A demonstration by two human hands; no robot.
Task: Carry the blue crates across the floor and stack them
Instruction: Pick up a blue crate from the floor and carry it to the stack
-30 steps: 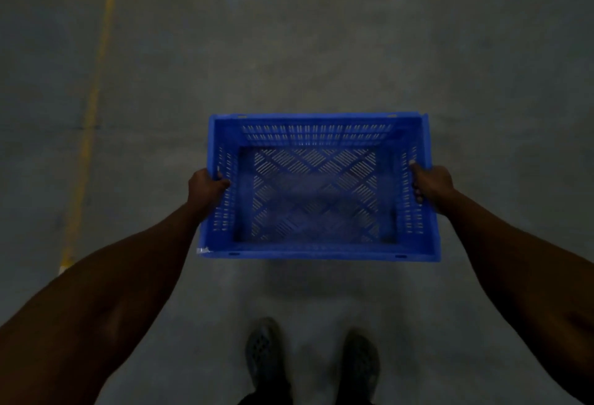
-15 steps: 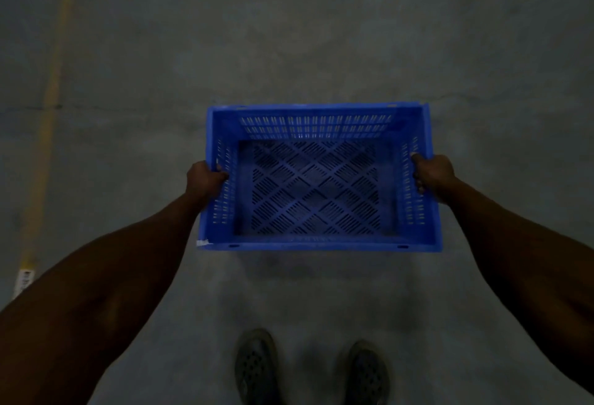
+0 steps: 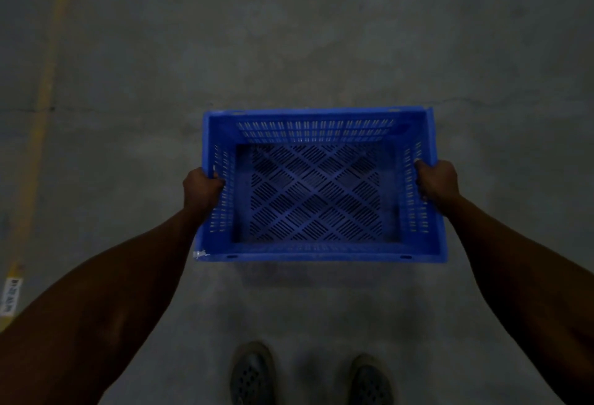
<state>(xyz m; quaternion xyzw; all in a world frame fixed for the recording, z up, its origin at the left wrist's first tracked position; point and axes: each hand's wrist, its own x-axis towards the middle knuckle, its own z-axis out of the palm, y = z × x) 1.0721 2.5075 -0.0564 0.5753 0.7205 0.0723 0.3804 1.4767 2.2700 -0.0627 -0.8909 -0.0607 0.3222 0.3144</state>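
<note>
A single blue crate (image 3: pixel 318 186) is held above the floor at the middle of the view, its open top turned up toward the camera. Its base is seen to be a lattice of slotted diamonds, and its four walls are pierced by rows of short vertical slots; nothing is seen inside it. The crate is carried level, with its long sides running left to right. Its left short wall is gripped by the left hand (image 3: pixel 202 187), whose fingers are curled shut over the rim and into the slotted wall. Its right short wall is gripped in the same way by the right hand (image 3: pixel 437 181), the fingers wrapped closed round the rim. Both bare forearms are stretched forward from the lower corners of the view. A small pale scrap (image 3: pixel 201 254) is seen at the crate's near left corner. Below the crate, two dark perforated shoes (image 3: pixel 254 372) are planted on the grey concrete floor (image 3: pixel 289 35). A yellow painted line (image 3: pixel 45 89) runs along the floor at the far left, well apart from the crate, and a white label (image 3: pixel 11 295) lies at its near end; its print cannot be read.
</note>
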